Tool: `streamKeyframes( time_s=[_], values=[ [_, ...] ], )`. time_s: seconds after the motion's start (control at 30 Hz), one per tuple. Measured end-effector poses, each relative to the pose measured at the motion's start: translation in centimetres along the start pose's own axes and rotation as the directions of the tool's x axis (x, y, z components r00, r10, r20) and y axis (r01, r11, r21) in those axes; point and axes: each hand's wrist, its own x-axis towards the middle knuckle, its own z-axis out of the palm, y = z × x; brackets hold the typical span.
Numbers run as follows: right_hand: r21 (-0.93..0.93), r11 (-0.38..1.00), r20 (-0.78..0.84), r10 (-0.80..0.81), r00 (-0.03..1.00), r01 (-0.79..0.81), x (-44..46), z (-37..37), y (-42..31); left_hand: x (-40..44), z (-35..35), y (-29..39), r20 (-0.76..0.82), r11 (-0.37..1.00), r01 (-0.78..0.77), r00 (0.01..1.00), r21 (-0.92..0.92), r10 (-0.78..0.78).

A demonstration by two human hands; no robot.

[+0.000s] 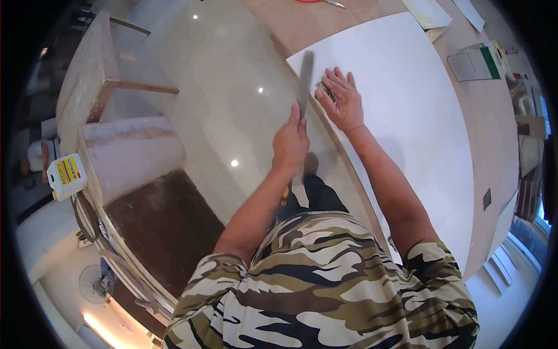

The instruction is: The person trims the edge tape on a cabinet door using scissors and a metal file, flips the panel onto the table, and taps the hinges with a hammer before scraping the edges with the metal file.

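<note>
My left hand (289, 142) is wrapped round a long flat metal file (306, 78), its grey blade pointing away from me and slightly blurred. Below that wrist shows a small yellow piece (285, 195); I cannot tell whether it belongs to the file. My right hand (345, 104) rests with fingers spread on a large white sheet (412, 128), near its left edge. Beside its thumb and partly under the fingers is a small metallic and dark thing (323, 91), too covered to name. The file's blade is just left of the sheet's edge.
The white sheet lies on a brown worktable (453, 87). On its right stands a white and green container (474, 63); red-handled scissors or pliers (319, 2) lie at the far end. To my left are wooden panels (133, 145) and a white jug (68, 177).
</note>
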Motion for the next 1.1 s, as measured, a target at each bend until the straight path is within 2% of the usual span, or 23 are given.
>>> streamKeyframes(
  time_s=[0.07,0.17,0.23,0.3,0.33,0.4,0.47,0.53,0.6,0.7,0.8,0.83,0.93,1.03,1.1],
  values=[
    [0.008,1.000,-0.019,-0.006,1.000,0.006,0.1,0.1,0.0,-1.7,0.0,0.5,0.050,0.997,0.056,0.997,-0.054,-0.053],
    [0.002,1.000,0.018,0.001,1.000,-0.001,-0.1,0.0,-0.1,3.1,-0.1,1.2,0.007,0.999,0.047,0.999,0.015,-0.047],
    [-0.057,0.998,0.063,-0.025,0.998,0.028,-0.3,-0.2,-0.3,7.4,0.5,-1.5,-0.024,0.989,0.044,0.999,-0.141,-0.047],
    [-0.170,0.981,0.115,-0.076,0.990,0.095,-0.9,-0.7,-0.7,8.8,-1.8,-2.3,-0.113,0.974,-0.093,0.991,-0.204,0.071],
    [-0.212,0.973,0.157,-0.062,0.986,0.095,-1.8,-1.1,-1.1,7.9,-3.3,-2.8,-0.179,0.958,-0.219,0.966,-0.184,0.186],
    [-0.296,0.951,0.227,-0.021,0.974,0.090,-4.0,-2.1,-2.6,4.3,-7.8,-1.9,-0.143,0.951,-0.197,0.976,-0.240,0.165],
    [-0.339,0.940,0.233,0.036,0.972,0.046,-6.6,-2.5,-3.2,0.1,-12.3,-0.8,-0.010,0.989,-0.119,0.993,-0.093,0.118],
    [-0.405,0.914,0.252,0.094,0.963,0.017,-8.6,-3.0,-3.6,-2.7,-13.8,-4.0,0.039,0.900,-0.435,0.899,-0.028,0.436],
    [-0.387,0.922,0.227,0.122,0.966,-0.026,-10.5,-3.6,-4.0,-3.6,-15.1,-4.3,0.226,0.809,-0.588,0.788,0.003,0.573],
    [-0.394,0.914,0.159,0.174,0.972,-0.099,-12.3,-3.9,-4.2,-0.3,-15.6,-5.3,0.496,0.737,-0.674,0.656,0.046,0.569],
    [-0.445,0.858,0.025,0.296,0.955,-0.254,-13.8,-4.3,-5.6,6.0,-14.8,-8.7,0.502,0.602,-0.798,0.528,0.019,0.685],
    [-0.465,0.830,-0.021,0.338,0.941,-0.309,-14.1,-4.6,-6.1,8.2,-14.7,-9.3,0.515,0.589,-0.808,0.514,0.022,0.686],
    [-0.506,0.711,-0.205,0.450,0.869,-0.487,-15.6,-3.5,-7.4,14.4,-14.4,-10.6,0.561,0.496,-0.867,0.388,-0.046,0.731],
    [-0.493,0.644,-0.310,0.498,0.810,-0.585,-15.6,-1.6,-8.1,18.5,-13.7,-10.6,0.658,0.410,-0.911,0.275,-0.055,0.700],
    [-0.470,0.608,-0.364,0.527,0.768,-0.640,-15.3,-0.5,-8.7,20.0,-12.7,-10.2,0.662,0.396,-0.910,0.219,-0.127,0.717]
  ],
)
